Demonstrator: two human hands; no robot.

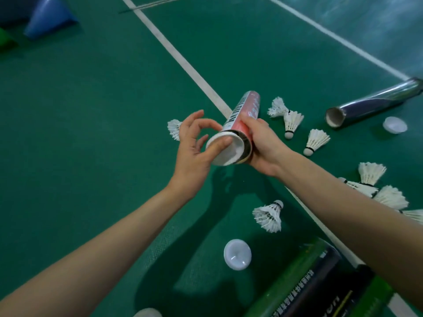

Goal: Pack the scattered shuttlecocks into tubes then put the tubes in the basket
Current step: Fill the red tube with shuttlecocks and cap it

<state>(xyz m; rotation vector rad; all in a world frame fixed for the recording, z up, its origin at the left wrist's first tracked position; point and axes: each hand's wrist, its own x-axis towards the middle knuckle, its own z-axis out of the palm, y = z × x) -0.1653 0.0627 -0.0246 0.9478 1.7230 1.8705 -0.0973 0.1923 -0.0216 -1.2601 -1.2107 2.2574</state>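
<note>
Items on the green court floor, listed left to right.

1. Green cone, cut by the frame edge; blue cone just beside it.
2. Loose cap, white, at the bottom edge, only partly seen.
3. Lone shuttlecock, lay on the floor, partly hidden behind the left hand.
4. Left hand: fingers half curled, thumb pressed flat on the face of the white cap, forefinger arched over its rim.
5. White cap: sat askew at the near mouth of the red tube.
6. Floor cap, white, lay hollow side up, below the hands.
7. Red tube: held clear of the floor at frame centre, tilted away from the person.
8. Right hand: fingers wrapped firmly round the red tube's near end.
9. Near shuttlecock, lay on its side by the floor cap.
10. Three shuttlecocks, right of the red tube, two of them touching.
11. Green-and-black tubes, lay side by side, bottom right.
12. Shuttlecock cluster, bunched at the right forearm.
13. Silver tube, lay flat, its near end uncapped, with a small cap just beside it.
</note>
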